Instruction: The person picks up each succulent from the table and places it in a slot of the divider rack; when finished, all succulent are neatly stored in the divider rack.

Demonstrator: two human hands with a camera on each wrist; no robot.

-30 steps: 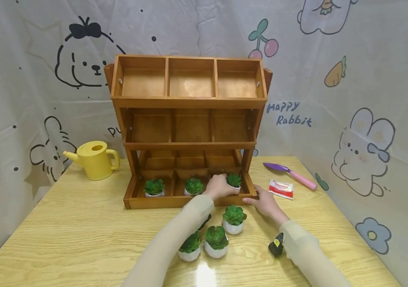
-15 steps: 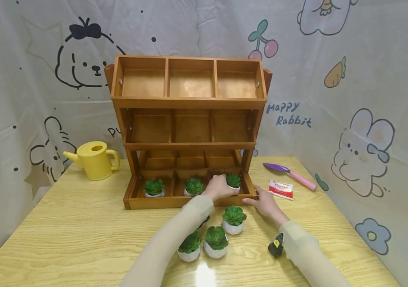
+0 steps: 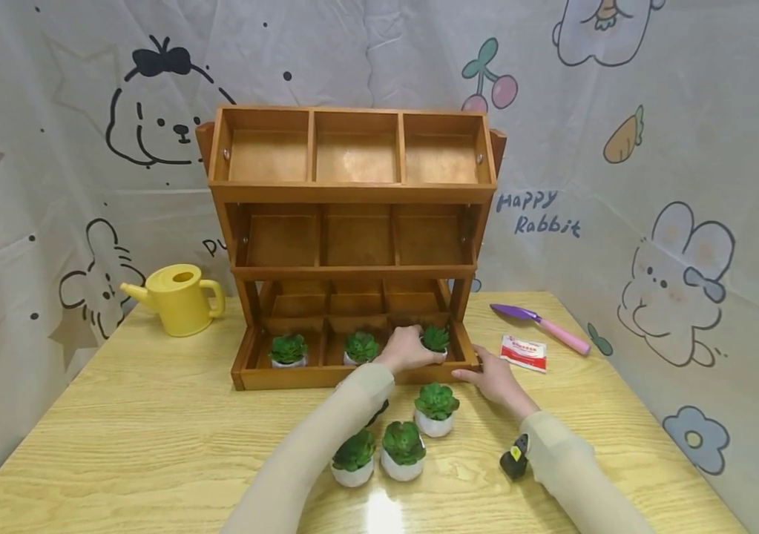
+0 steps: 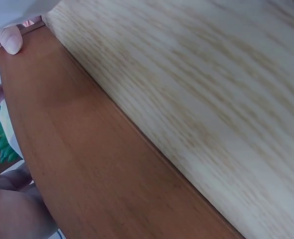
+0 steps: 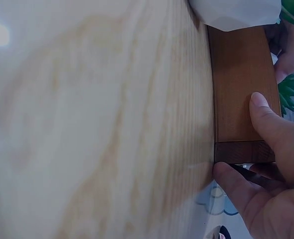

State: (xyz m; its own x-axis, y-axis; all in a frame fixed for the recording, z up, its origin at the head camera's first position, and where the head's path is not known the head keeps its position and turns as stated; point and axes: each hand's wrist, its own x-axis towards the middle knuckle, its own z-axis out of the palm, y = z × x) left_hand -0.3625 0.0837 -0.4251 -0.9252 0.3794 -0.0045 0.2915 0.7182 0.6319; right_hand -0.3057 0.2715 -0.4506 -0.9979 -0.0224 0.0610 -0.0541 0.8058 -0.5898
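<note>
While pinching a small succulent by its white pot with the left hand, also gripping the right end of the front rail of the wooden rack with the right hand. Delicate stuff, judging by the cramped bottom-right compartment! Could tip the pot through an uneven release, especially if not sitting flat; impossible to tell, with the base hidden behind the rail. Could nudge the whole rack askew, too, by bearing down harder on that corner. And mind the arm: could easily bowl over the potted plant just beside the left sleeve by dragging low across the worktop. Now to the left fingers: curled narrow round the pot, with the thumb on the near side and the succulent squarely between, leaves poking up above. Over on the right, holding only wood, with the thumb against the rail's front face and fingers at its end, near the pot but apart from it.
</note>
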